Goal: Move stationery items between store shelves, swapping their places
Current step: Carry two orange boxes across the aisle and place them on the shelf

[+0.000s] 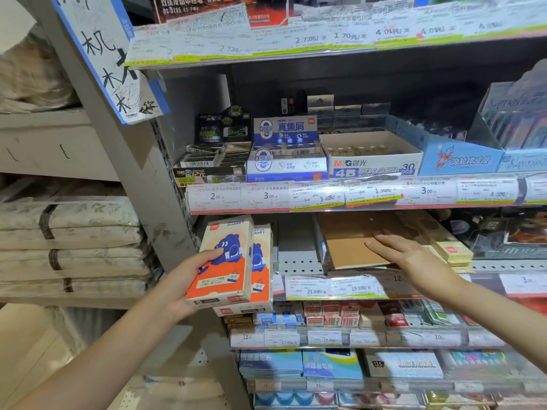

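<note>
My left hand (189, 279) grips a cream and orange box with a blue bear print (225, 261), held upright in front of the left end of the middle shelf. A second box of the same print (262, 267) sits right behind it; whether my hand also holds it I cannot tell. My right hand (405, 255) is flat, fingers apart, resting on a brown cardboard pack (352, 247) lying on that shelf. A bare patch of perforated shelf (296, 258) lies between the boxes and the cardboard pack.
Eraser display boxes (373, 161) fill the shelf above, behind a price-label strip (355, 193). Cream flat packs (450, 247) lie right of the cardboard. Lower shelves hold small boxes (331, 315) and writing boards (331, 365). A grey upright post (142, 161) stands left, with stacked paper bundles (68, 247) beyond.
</note>
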A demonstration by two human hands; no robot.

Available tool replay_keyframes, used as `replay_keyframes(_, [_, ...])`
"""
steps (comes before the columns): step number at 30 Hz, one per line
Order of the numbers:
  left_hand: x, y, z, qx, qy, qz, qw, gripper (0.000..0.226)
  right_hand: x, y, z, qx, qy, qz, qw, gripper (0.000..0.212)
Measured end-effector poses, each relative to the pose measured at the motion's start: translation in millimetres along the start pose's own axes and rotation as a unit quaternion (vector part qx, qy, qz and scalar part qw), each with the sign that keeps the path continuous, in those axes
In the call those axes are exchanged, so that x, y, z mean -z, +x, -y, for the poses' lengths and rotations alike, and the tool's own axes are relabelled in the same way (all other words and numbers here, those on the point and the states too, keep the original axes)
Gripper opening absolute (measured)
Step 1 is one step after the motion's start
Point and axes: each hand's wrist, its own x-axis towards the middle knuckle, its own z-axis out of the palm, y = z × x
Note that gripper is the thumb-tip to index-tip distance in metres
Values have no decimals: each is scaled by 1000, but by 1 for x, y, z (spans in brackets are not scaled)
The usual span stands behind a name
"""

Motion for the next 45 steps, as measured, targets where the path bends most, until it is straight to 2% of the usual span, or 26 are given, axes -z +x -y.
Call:
replay_keyframes(2, [-4, 7, 0, 2, 3, 5, 1000, 23, 10, -5, -3, -10, 13, 87, 996, 77])
replay_keyframes(4, [-12, 11, 0, 6, 0, 3, 1000, 22, 23, -4, -2, -17, 14, 135, 991, 68])
replay_keyframes(6, [-19, 19, 0, 9, 12, 4, 1000, 24, 33, 1, 8, -8, 7, 81, 997, 71])
replay_keyframes(8, [-27, 24, 0, 9, 18, 4, 1000, 28, 42, 9, 35, 2, 110, -4, 994, 65])
replay_keyframes(10, [-36, 32, 1, 6, 21, 7, 1000, 27, 49, 21, 74, -17, 296, -35, 954, 47])
replay_keyframes(11, [-41, 35, 2, 5, 22, 12, 1000, 25, 49, 29, 92, -40, 384, -9, 923, 44])
replay_keyframes(13, [-51, 40, 2, -5, 27, 15, 1000, 21, 51, 45, 118, -93, 514, 88, 848, 58])
replay_keyframes(15, [-61, 43, 3, -24, 30, 28, 999, 19, 47, 62, 130, -148, 577, 149, 790, 80])
replay_keyframes(17, [-68, 50, 2, -42, 38, 32, 998, 20, 40, 75, 131, -177, 604, 149, 762, 93])
replay_keyframes(20, [-75, 61, 0, -58, 59, 31, 996, 20, 31, 87, 128, -182, 612, 142, 756, 87])
replay_keyframes(22, [-80, 68, 0, -60, 69, 37, 995, 19, 28, 91, 125, -192, 616, 152, 749, 75])
replay_keyframes(25, [-85, 69, -2, -61, 72, 67, 993, 16, 30, 96, 118, -220, 654, 142, 710, 48])
replay_keyframes(27, [-87, 70, -3, -60, 78, 98, 990, 25, 32, 100, 111, -240, 662, 139, 696, 33])
replay_keyframes(28, [-89, 71, -4, -67, 90, 108, 988, 30, 33, 102, 107, -247, 660, 140, 696, 24])
replay_keyframes(30, [-92, 74, -6, -91, 125, 106, 982, 24, 32, 107, 102, -257, 646, 142, 705, 12])
replay_keyframes(34, [-94, 82, -9, -102, 198, 77, 972, 8, 26, 120, 101, -251, 606, 166, 736, 13])
replay_keyframes(35, [-94, 83, -10, -103, 239, 79, 962, 10, 26, 122, 102, -244, 592, 177, 748, 13])
replay_keyframes(38, [-96, 83, -12, -115, 409, 79, 902, 37, 28, 129, 104, -216, 548, 195, 784, 18])
replay_keyframes(42, [-99, 97, -18, -170, 542, 47, 821, 81, 26, 134, 104, -180, 488, 217, 826, 20])
replay_keyframes(45, [-104, 102, -20, -164, 601, 16, 782, 76, 26, 135, 105, -135, 475, 191, 848, 20])
